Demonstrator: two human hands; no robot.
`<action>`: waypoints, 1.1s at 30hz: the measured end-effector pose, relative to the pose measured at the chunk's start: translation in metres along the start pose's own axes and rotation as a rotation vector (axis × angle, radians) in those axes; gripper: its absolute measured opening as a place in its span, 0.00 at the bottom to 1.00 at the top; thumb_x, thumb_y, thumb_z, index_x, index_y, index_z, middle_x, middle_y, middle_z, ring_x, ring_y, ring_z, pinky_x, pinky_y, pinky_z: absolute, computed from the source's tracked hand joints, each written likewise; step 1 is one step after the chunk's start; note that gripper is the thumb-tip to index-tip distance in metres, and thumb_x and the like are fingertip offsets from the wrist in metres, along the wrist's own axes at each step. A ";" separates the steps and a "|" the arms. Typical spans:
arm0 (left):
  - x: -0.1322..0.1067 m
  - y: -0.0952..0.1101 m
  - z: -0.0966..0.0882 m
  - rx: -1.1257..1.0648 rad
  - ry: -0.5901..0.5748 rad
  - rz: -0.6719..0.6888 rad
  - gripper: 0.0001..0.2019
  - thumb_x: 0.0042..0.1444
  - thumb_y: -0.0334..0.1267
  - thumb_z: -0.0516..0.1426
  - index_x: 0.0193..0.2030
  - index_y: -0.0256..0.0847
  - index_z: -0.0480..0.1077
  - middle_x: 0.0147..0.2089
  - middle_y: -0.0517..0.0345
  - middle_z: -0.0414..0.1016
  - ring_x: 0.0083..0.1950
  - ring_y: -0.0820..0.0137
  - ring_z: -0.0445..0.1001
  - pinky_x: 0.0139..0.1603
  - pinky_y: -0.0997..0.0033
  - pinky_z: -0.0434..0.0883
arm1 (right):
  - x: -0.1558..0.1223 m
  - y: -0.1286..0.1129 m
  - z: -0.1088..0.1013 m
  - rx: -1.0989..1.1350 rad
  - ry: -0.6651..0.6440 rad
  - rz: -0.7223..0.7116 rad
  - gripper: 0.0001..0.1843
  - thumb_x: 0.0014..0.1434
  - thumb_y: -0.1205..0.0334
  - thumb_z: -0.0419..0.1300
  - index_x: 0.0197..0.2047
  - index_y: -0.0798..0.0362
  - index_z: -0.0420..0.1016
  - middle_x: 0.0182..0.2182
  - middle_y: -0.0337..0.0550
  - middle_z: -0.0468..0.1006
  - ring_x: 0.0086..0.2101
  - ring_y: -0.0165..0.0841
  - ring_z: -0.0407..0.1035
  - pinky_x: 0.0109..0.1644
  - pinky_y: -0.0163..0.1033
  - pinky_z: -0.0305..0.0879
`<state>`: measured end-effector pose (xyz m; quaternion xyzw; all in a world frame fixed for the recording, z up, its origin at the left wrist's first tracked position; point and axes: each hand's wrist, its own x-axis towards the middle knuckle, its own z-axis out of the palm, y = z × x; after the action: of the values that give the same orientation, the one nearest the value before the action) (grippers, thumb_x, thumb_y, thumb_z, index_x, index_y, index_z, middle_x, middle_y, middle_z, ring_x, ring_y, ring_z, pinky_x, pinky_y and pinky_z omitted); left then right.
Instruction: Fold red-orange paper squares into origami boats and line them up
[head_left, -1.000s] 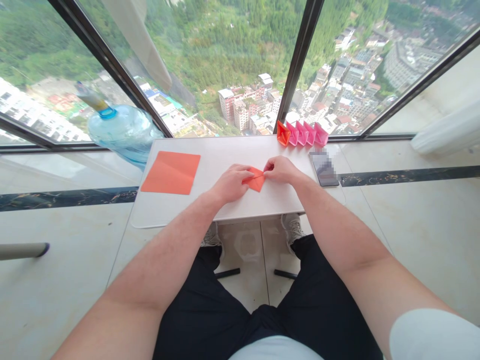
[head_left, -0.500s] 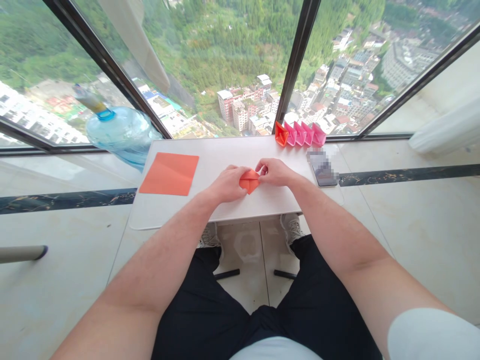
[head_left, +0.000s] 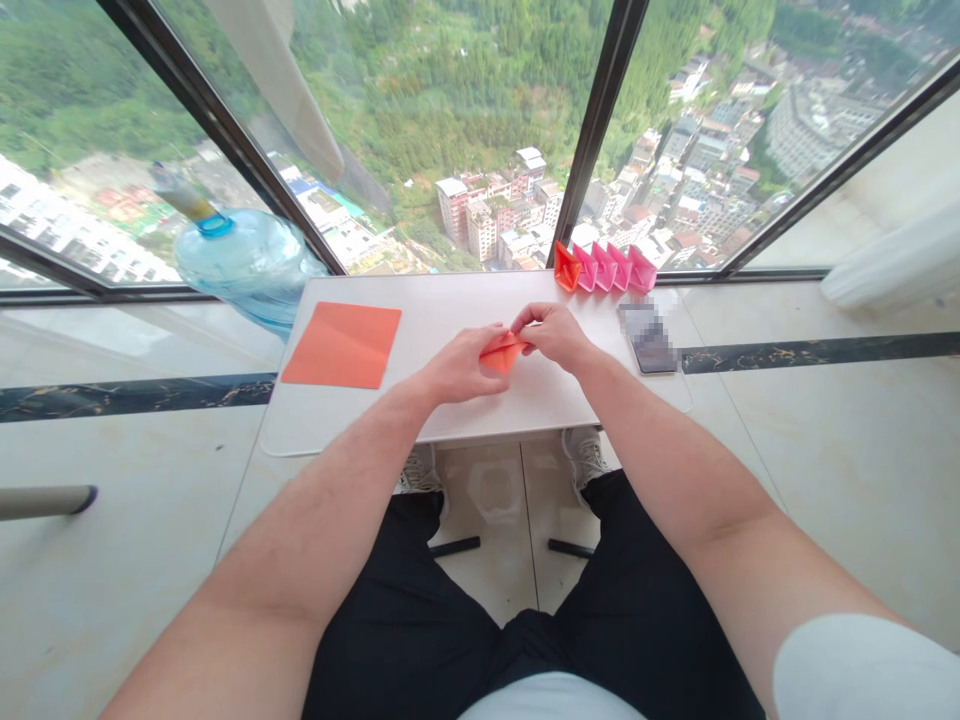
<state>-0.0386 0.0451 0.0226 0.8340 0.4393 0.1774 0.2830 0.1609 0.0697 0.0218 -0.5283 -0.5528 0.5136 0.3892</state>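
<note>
A small folded orange paper piece [head_left: 501, 353] is held just above the white table [head_left: 450, 410], between both hands. My left hand [head_left: 459, 366] pinches its left side, fingers closed on it. My right hand [head_left: 553, 333] pinches its upper right edge with thumb and forefinger. A flat orange paper sheet [head_left: 342, 344] lies on the table to the left of my left hand. At the table's far right edge stands a row of folded paper shapes [head_left: 604, 268], one orange and several pink.
A phone [head_left: 648, 337] lies on the table right of my right hand. A large blue water jug [head_left: 240, 262] leans by the window at the left. Glass panes with dark frames [head_left: 596, 120] stand behind the table. My legs and shoes show below it.
The orange piece has been lifted and squeezed narrower between my hands. My right hand moved up and left over it, and my left hand's grip shifted.
</note>
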 end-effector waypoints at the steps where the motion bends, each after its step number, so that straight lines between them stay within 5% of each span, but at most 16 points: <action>1: 0.000 0.000 0.000 -0.017 0.015 -0.001 0.41 0.45 0.43 0.65 0.68 0.41 0.64 0.70 0.48 0.64 0.68 0.54 0.65 0.68 0.56 0.64 | 0.001 -0.001 -0.001 0.057 0.031 0.019 0.07 0.42 0.74 0.59 0.26 0.56 0.76 0.23 0.38 0.75 0.24 0.29 0.71 0.27 0.33 0.70; 3: 0.002 -0.001 0.000 -0.057 0.089 -0.008 0.35 0.48 0.41 0.64 0.65 0.43 0.67 0.68 0.52 0.68 0.65 0.56 0.68 0.68 0.57 0.64 | 0.000 -0.005 -0.003 0.165 0.065 0.065 0.06 0.41 0.74 0.60 0.26 0.57 0.76 0.24 0.39 0.76 0.27 0.30 0.73 0.32 0.36 0.74; 6: 0.006 -0.004 0.000 -0.184 0.270 -0.064 0.16 0.56 0.40 0.58 0.50 0.44 0.78 0.50 0.57 0.81 0.52 0.61 0.78 0.59 0.60 0.71 | -0.004 -0.013 -0.007 0.285 -0.033 0.102 0.07 0.42 0.73 0.63 0.28 0.57 0.78 0.28 0.42 0.79 0.33 0.34 0.76 0.40 0.40 0.77; 9: 0.008 -0.004 -0.005 -0.372 0.400 -0.172 0.09 0.54 0.42 0.60 0.35 0.41 0.79 0.33 0.59 0.80 0.37 0.65 0.78 0.44 0.65 0.75 | -0.011 -0.020 -0.009 0.244 -0.214 0.047 0.11 0.45 0.68 0.67 0.36 0.55 0.81 0.34 0.44 0.82 0.37 0.34 0.76 0.43 0.39 0.76; 11: 0.009 0.000 -0.009 -0.512 0.399 -0.223 0.08 0.49 0.41 0.63 0.32 0.39 0.77 0.29 0.59 0.78 0.32 0.67 0.76 0.36 0.67 0.75 | -0.013 -0.022 -0.008 0.120 -0.202 -0.004 0.09 0.48 0.64 0.68 0.35 0.55 0.80 0.32 0.43 0.82 0.33 0.31 0.75 0.38 0.36 0.74; 17: 0.009 0.005 -0.014 -0.825 0.340 -0.317 0.12 0.44 0.41 0.67 0.33 0.35 0.75 0.31 0.54 0.79 0.30 0.66 0.78 0.32 0.66 0.77 | -0.012 -0.022 -0.004 0.009 -0.064 -0.003 0.10 0.53 0.60 0.67 0.27 0.55 0.72 0.19 0.40 0.76 0.22 0.28 0.71 0.25 0.31 0.68; 27: 0.006 0.003 -0.016 -1.017 0.246 -0.298 0.17 0.48 0.44 0.67 0.42 0.35 0.76 0.36 0.49 0.83 0.35 0.62 0.83 0.40 0.62 0.81 | -0.010 -0.016 -0.003 0.011 -0.110 -0.088 0.12 0.57 0.56 0.66 0.33 0.57 0.75 0.25 0.45 0.81 0.25 0.32 0.77 0.23 0.31 0.69; 33: 0.008 0.006 -0.015 -0.957 0.320 -0.354 0.11 0.49 0.38 0.64 0.39 0.36 0.77 0.33 0.51 0.82 0.34 0.63 0.83 0.39 0.62 0.81 | -0.012 -0.018 -0.007 0.039 -0.180 -0.069 0.17 0.57 0.50 0.67 0.37 0.58 0.77 0.27 0.46 0.82 0.25 0.32 0.77 0.23 0.30 0.69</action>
<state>-0.0386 0.0534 0.0382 0.4874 0.4809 0.4323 0.5868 0.1663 0.0604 0.0418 -0.4528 -0.5933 0.5560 0.3657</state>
